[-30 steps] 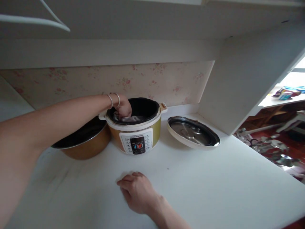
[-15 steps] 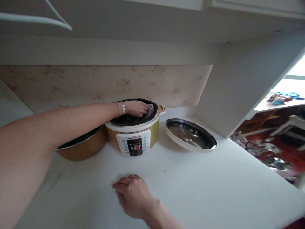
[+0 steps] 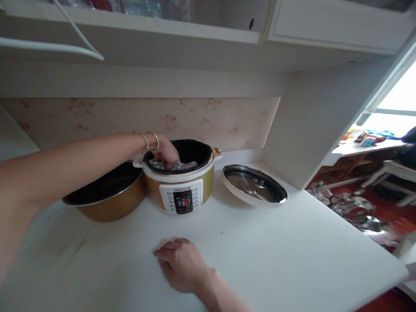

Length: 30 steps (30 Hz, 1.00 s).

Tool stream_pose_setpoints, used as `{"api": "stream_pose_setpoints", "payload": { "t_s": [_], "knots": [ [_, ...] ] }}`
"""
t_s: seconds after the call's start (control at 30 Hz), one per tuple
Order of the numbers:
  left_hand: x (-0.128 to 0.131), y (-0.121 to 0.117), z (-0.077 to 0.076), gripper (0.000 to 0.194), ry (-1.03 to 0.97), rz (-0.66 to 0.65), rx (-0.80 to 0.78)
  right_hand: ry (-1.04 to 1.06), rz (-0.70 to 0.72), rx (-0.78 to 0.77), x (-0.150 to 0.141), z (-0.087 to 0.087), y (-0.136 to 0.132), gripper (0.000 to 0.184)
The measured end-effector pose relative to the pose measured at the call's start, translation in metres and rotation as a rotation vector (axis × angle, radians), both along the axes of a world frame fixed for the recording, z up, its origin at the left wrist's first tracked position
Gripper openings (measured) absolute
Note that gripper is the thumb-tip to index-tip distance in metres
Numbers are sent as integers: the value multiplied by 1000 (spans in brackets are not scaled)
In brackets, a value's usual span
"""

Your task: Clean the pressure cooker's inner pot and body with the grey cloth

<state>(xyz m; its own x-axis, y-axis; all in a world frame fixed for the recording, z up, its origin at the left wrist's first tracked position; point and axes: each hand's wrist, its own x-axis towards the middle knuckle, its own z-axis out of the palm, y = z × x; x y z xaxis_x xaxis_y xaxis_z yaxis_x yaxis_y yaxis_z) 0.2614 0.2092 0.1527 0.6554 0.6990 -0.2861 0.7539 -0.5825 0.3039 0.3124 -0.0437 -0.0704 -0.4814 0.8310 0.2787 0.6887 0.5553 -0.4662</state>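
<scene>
My left hand (image 3: 167, 152) reaches into the open electric pressure cooker (image 3: 207, 187), with bracelets on its wrist. Its fingers are closed on a greyish patterned cloth (image 3: 186, 165), pressed against the near left inside of the dark cooker cavity. Part of the cloth and the fingertips are hidden by the hand and the rim. My right hand (image 3: 182, 265) rests on the white counter (image 3: 260, 255) in front of the cooker, fingers curled in, with nothing visible in it.
A brown pot (image 3: 112, 206) with a dark inside stands left of the cooker, partly behind my left arm. The cooker's lid (image 3: 256, 187) lies upside down to the right. A white cabinet (image 3: 208, 54) hangs above, with a white cable (image 3: 74, 48) at the upper left.
My left hand has moved with the cloth from the right side of the cooker's inside to the near left side. The right hand stays in place; the view has tilted up slightly.
</scene>
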Motion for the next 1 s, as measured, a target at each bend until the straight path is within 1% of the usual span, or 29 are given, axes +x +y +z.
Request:
{"api": "stream_pose_setpoints", "payload": {
  "t_s": [0.03,0.1,0.13,0.17,0.2,0.27,0.33,0.43,0.6,0.67,0.73,0.8,0.87,0.93,1.0],
  "knots": [
    [0,-8,3,38,-4,8,-130,1,0,4,0,0,0,27],
    [2,-23,8,40,-72,82,-444,5,-1,13,0,0,0,26],
    [4,-30,10,40,-156,129,-583,7,-1,17,0,0,0,26],
    [5,-35,12,39,-263,171,-687,9,1,19,-1,-1,-1,26],
    [6,-38,14,39,-378,199,-740,10,4,20,-1,-1,-1,26],
    [6,-42,18,38,-600,230,-753,13,11,16,-1,-2,0,28],
    [3,-44,24,38,-797,251,-709,20,15,6,-1,-2,0,30],
    [-7,-49,33,37,-1033,273,-639,40,15,-18,-3,-2,0,33],
    [-22,-72,50,30,-1332,268,-593,109,-23,-57,-10,0,1,33],
    [-22,-86,55,27,-1417,231,-618,134,-69,-65,-14,0,1,33],
    [-19,-104,56,25,-1471,185,-676,147,-113,-66,-18,0,1,33],
    [-13,-126,52,27,-1505,165,-755,144,-139,-62,-22,1,-2,33],
    [-4,-151,39,31,-1510,165,-869,142,-155,-51,-26,1,-5,33],
    [6,-178,18,33,-1464,182,-1020,135,-177,-34,-29,1,-9,33],
    [18,-205,-10,35,-1408,203,-1149,94,-215,-22,-31,-1,-10,33]
  ]
}}
